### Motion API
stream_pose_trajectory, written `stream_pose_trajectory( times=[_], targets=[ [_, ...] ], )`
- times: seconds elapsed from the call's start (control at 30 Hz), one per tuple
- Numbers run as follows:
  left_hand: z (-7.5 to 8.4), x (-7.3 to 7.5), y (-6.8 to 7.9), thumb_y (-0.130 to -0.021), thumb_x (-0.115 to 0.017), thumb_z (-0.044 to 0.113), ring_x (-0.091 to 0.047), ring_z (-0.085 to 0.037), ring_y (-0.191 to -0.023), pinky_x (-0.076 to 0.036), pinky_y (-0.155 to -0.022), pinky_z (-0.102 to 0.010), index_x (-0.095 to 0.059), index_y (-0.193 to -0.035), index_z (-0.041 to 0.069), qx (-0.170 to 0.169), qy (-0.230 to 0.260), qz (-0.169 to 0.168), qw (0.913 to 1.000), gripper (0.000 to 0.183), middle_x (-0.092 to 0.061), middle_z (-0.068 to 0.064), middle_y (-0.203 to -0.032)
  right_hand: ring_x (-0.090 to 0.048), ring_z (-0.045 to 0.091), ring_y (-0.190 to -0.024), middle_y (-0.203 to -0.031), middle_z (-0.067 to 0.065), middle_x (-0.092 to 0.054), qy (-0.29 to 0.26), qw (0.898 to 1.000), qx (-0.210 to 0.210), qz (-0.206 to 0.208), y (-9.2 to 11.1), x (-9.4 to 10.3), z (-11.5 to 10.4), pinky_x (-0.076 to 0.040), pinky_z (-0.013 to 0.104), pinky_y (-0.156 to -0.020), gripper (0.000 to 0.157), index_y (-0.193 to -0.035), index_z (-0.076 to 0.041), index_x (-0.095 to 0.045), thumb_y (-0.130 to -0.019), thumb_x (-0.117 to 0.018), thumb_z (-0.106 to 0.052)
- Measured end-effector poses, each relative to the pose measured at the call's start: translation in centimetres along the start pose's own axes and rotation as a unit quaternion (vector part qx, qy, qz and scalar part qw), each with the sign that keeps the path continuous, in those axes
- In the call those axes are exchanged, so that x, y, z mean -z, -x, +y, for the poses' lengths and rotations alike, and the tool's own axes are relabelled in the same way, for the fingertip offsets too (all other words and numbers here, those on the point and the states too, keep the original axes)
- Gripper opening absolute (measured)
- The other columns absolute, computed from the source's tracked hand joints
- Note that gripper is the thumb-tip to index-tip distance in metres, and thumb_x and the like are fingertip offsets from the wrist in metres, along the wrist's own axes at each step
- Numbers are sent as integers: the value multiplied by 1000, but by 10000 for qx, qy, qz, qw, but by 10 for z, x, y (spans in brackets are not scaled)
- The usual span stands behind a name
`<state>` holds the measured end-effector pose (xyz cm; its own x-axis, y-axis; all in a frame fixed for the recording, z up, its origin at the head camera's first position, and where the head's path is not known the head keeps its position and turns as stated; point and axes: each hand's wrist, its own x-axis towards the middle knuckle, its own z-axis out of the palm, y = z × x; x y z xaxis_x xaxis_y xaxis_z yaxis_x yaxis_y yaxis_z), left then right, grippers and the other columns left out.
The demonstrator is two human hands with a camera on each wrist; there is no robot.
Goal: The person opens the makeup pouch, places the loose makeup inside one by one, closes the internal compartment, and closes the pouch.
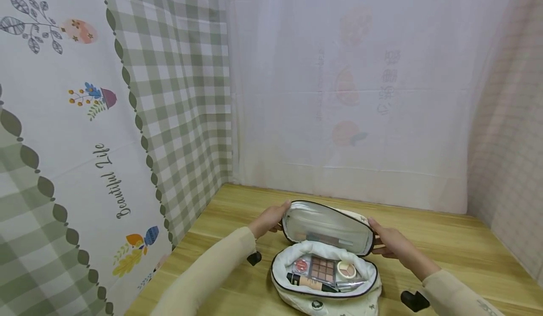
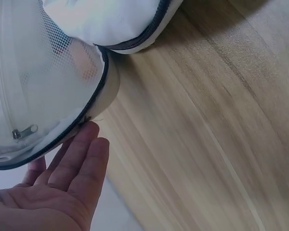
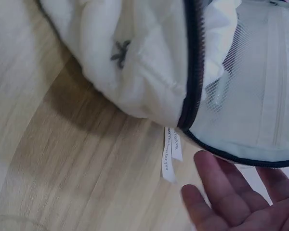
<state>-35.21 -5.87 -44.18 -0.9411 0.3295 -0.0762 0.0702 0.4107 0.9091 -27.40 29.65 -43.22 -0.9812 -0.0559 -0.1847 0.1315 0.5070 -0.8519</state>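
Note:
A cream makeup bag [image 1: 326,302] stands unzipped on the table, its lid [image 1: 311,222] raised and tilted back. Inside lie an eyeshadow palette [image 1: 323,269], a round three-colour compact [image 1: 345,270], a small red-topped case [image 1: 301,265] and a tan tube with black ends [image 1: 309,282]. At the lid's left edge my left hand [image 1: 270,218] holds it, thumb at the top corner and fingers along the outer side. My right hand [image 1: 394,243] holds the opposite edge, thumb on the rim, some fingertips apart from it. A mesh pocket [image 2: 53,53] lines the lid.
The wooden table [image 1: 237,278] reaches back to a pale curtain [image 1: 297,118]. A green checked cloth [image 1: 182,71] hangs on the left. White tags [image 3: 169,154] dangle by the bag's hinge.

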Motion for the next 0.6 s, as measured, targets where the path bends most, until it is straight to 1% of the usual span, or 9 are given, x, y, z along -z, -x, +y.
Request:
stream_pose_trajectory(
  times=[0.1, 0.3, 0.37, 0.5, 0.6],
  targets=[
    [2, -1, 0, -102, -36, 61, -67, -29, -83, -52, -79, -44, -67, -111, 2, -11, 23, 9, 10000, 68, -68, -12, -92, -70, 34, -96, -111, 27, -67, -134, 9999, -8, -61, 0, 0, 0, -50, 54, -89, 88, -136, 19, -42, -103, -28, -62],
    [2, -5, -5, -102, -38, 59, -66, -29, -83, -51, -83, -50, -66, -103, 0, -104, 207, 52, 9997, 65, -68, -14, -91, -69, 29, -94, -111, 27, -66, -366, 9993, 4, 37, -5, 0, 1, -50, 52, -92, 86, -133, 19, -45, -103, -29, -60],
    [3, -6, -7, -102, -39, 59, -65, -29, -85, -50, -85, -51, -65, -105, -1, -110, 263, 84, 9996, 66, -67, -14, -93, -69, 27, -94, -111, 26, -66, -458, 9989, 13, 117, -7, 1, 0, -50, 50, -92, 84, -133, 19, -44, -104, -30, -58],
    [4, -7, -10, -101, -41, 59, -66, -28, -91, -49, -91, -53, -61, -119, -4, -116, 409, 162, 9990, 68, -65, -13, -103, -69, 25, -95, -112, 25, -65, -706, 9972, 124, 225, -11, 2, -2, -51, 47, -93, 78, -132, 20, -44, -105, -33, -53],
    [4, -8, -13, -101, -43, 58, -64, -30, -97, -46, -94, -55, -56, -125, -5, -155, 626, 211, 9977, 69, -61, -15, -110, -67, 30, -102, -117, 29, -62, -740, 9964, 312, 255, -13, 2, -2, -48, 48, -97, 76, -133, 20, -45, -106, -31, -50]
  ],
)
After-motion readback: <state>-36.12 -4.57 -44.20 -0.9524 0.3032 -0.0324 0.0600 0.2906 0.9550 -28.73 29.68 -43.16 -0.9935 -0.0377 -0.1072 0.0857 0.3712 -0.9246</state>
